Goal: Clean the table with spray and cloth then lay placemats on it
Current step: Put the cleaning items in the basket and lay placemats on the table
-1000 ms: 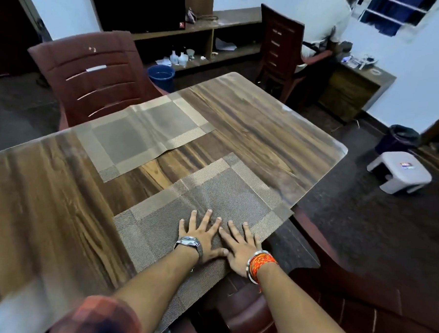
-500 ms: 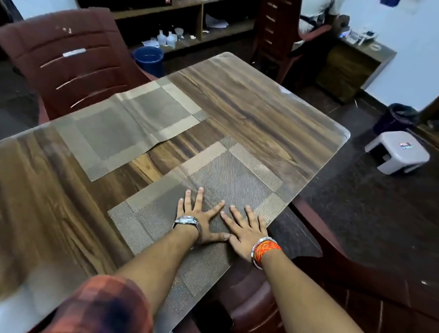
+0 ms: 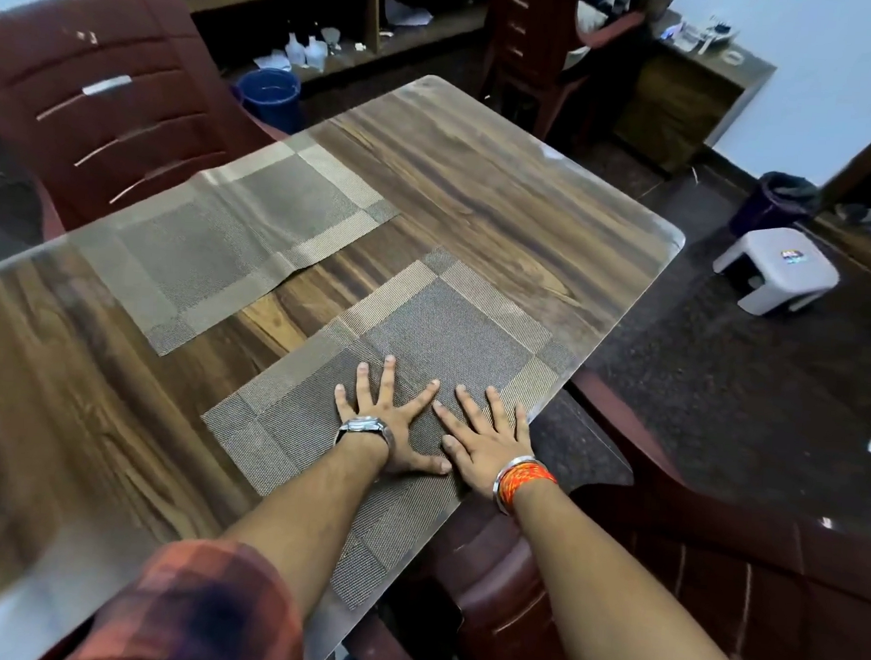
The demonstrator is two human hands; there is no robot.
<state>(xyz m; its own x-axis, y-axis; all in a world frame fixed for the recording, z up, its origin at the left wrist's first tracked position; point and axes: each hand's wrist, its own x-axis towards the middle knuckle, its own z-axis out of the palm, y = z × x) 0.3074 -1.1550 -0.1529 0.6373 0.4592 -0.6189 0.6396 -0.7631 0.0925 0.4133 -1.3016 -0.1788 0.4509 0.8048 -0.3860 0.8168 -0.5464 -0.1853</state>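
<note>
A woven grey-and-beige placemat point(image 3: 443, 340) lies on the near right part of the wooden table point(image 3: 506, 192), its right edge along the table's edge. My left hand point(image 3: 393, 423), with a wristwatch, and my right hand point(image 3: 483, 433), with an orange wrist thread, both press flat on it with fingers spread, thumbs nearly touching. A second matching placemat point(image 3: 226, 238) lies flat on the far left side of the table. No spray bottle or cloth shows.
A maroon plastic chair point(image 3: 107, 105) stands behind the far placemat, another maroon chair point(image 3: 610, 616) right beside me. A blue bucket point(image 3: 271, 96), a white stool point(image 3: 774, 269), a dark bin point(image 3: 773, 201) and a shelf with bottles point(image 3: 307, 50) surround the table.
Both hands have slid a little forward over the near placemat, still flat. The view has tilted down and closer to the table.
</note>
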